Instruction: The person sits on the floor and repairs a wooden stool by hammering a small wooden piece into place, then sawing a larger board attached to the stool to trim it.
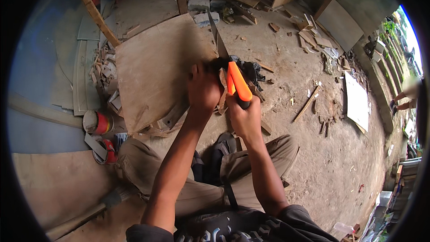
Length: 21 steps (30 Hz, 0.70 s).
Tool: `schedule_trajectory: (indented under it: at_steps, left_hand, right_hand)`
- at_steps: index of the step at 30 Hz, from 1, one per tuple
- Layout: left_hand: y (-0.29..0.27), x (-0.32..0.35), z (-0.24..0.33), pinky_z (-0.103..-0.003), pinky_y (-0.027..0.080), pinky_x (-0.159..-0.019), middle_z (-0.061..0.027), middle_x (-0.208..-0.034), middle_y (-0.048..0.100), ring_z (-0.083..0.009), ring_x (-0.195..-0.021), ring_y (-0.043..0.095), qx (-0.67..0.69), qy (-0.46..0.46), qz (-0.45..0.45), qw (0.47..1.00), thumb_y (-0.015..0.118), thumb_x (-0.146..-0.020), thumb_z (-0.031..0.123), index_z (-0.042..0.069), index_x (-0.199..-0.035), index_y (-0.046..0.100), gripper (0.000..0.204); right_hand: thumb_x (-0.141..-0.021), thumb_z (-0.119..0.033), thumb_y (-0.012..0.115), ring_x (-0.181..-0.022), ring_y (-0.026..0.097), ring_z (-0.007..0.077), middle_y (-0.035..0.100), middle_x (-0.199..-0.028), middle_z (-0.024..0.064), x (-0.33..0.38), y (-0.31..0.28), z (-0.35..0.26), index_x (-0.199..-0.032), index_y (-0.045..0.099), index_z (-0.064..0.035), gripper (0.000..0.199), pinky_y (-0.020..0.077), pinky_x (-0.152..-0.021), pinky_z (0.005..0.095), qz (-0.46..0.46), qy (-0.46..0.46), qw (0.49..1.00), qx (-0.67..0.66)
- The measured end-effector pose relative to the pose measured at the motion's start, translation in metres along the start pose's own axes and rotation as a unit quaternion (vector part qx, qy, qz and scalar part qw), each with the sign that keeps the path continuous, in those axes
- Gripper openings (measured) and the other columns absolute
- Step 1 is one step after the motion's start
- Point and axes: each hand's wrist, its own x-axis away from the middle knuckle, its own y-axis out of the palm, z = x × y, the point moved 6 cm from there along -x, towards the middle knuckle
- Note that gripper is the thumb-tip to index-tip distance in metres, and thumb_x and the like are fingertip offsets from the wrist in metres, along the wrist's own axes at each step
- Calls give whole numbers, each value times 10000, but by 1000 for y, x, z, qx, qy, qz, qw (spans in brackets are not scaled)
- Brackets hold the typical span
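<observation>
Dusty concrete floor with scraps everywhere, right hand (pixel 245 118) clamped round the orange-handled handsaw (pixel 237 85), left hand (pixel 203 90) pinning the stiff, light-looking plywood sheet (pixel 156 67) near its edge.

Open dirt to the right, clutter to the left

Bare dirt floor (pixel 286 62) right of the handsaw (pixel 233 74) leaves passage, dotted only with wood scraps (pixel 307 103). Leftward the plywood sheet (pixel 156 67), offcut pile (pixel 105 69) and red tins (pixel 101 123) block the way; a white board (pixel 357 101) lies farther right.
</observation>
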Motion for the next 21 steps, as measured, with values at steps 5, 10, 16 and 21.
schedule_trajectory:
  at_steps: [5, 10, 16, 21]
  left_hand:
    - [13, 6, -6, -460, 520, -807, -157, -1022, 553, -362, -1007, 569, -23, 25, 49, 998, 684, -772, 231, 1, -947, 619, 297]
    - [3, 4, -1, -432, 507, -794, -132, -989, 537, -313, -973, 560, -83, 21, 33, 996, 653, -801, 220, 34, -935, 617, 232]
    - [-1, 0, -1, -432, 471, -834, -124, -1004, 543, -305, -1017, 533, 17, 12, 13, 1000, 592, -798, 182, 60, -1046, 604, 276]
    - [5, 1, 0, -474, 504, -847, -145, -1014, 553, -342, -999, 570, -63, 3, 48, 997, 691, -759, 220, 36, -927, 604, 265]
  right_hand:
    - [-882, -83, 634, -498, 502, 77, 526, -542, 30, 88, -25, 6, -677, 557, 4, 236, 390, -463, 277, -32, -6, 997, 66]
    - [-875, -50, 600, -483, 503, 98, 526, -534, 53, 106, -35, -12, -676, 572, 13, 211, 400, -475, 281, -14, 37, 999, -18]
    - [-880, -155, 620, -573, 447, 75, 519, -551, 72, -24, 7, -9, -742, 579, 57, 256, 407, -527, 321, 5, -19, 999, 51]
    - [-832, -70, 628, -531, 605, 183, 565, -591, 135, 68, -12, 11, -738, 594, 16, 132, 464, -536, 316, -31, -44, 994, 91]
